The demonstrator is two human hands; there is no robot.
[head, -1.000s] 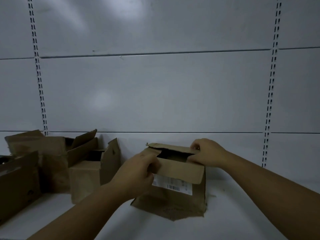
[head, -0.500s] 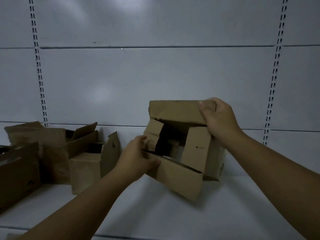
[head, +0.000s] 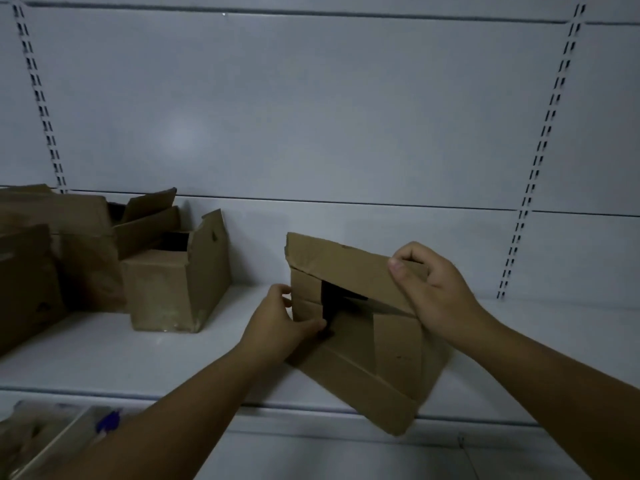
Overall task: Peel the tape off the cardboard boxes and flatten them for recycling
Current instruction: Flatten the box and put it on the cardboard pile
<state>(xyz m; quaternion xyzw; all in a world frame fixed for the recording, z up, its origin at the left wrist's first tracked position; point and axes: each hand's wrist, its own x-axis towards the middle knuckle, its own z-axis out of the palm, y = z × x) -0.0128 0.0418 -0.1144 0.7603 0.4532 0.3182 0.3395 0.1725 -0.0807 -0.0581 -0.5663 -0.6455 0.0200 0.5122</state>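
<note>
A small brown cardboard box [head: 360, 341] is tipped on its side over the white shelf [head: 173, 362], its open end with loose flaps facing me. My left hand [head: 280, 323] pinches the left side flap at the dark opening. My right hand [head: 433, 289] grips the right end of the upper flap, thumb on top. The lower flap juts out past the shelf's front edge. No tape shows on the faces I see.
Several other open cardboard boxes [head: 173, 285] stand bunched at the left of the shelf. A white back panel with slotted uprights [head: 533, 174] rises behind. Below the shelf edge at lower left lies a bin [head: 52, 441] with unclear contents.
The box was lifted off the shelf and turned so its open end faces me, then lowered toward the front edge. Both hands shifted onto the flaps.
</note>
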